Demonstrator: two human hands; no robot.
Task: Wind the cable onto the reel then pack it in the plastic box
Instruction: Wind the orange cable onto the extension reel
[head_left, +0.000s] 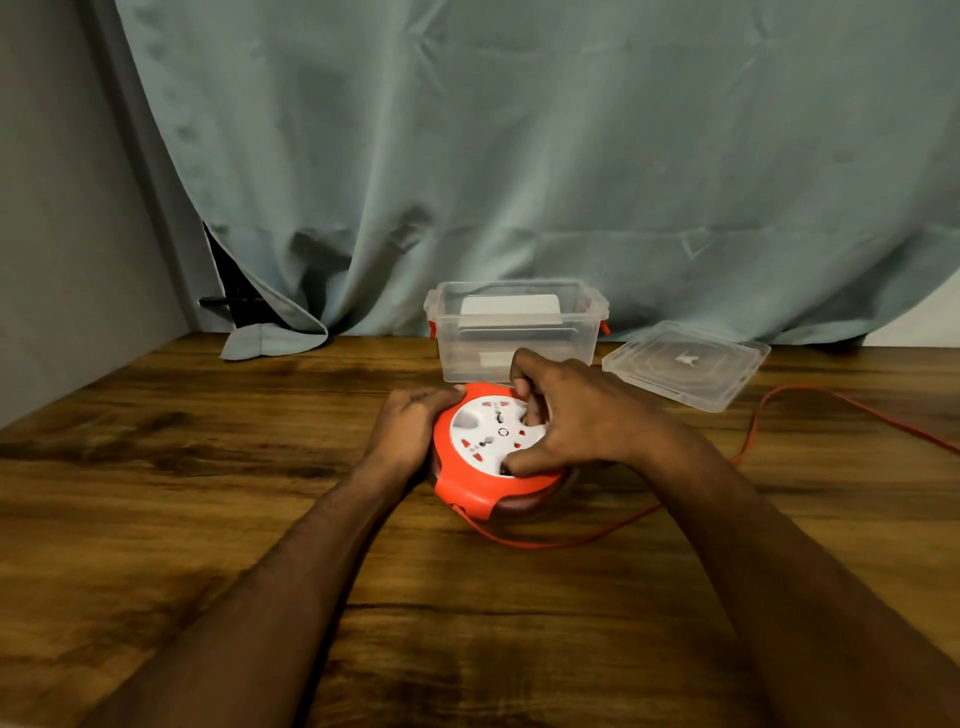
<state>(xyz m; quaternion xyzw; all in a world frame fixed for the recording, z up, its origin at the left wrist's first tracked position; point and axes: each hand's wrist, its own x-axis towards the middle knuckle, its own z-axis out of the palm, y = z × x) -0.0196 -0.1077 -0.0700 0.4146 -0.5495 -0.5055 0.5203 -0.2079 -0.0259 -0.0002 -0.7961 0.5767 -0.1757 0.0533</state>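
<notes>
Left hand is gripping the left rim of the reel, fingers curled round the orange housing, steadying it flat on the table. Reel is lying socket-face up, so its winding axis is pointing straight up. Right hand is sitting on the white face, fingertips and thumb curled onto it, apparently turning the hub (judgement only). Cable is leaving the reel at its near edge, looping right across the table, then running out of view at the right, so much winding is remaining. Behind the reel the plastic box is standing open, long side facing the person; a white label or card is showing through it. Lid is lying flat just right of it. Packing not yet started.
</notes>
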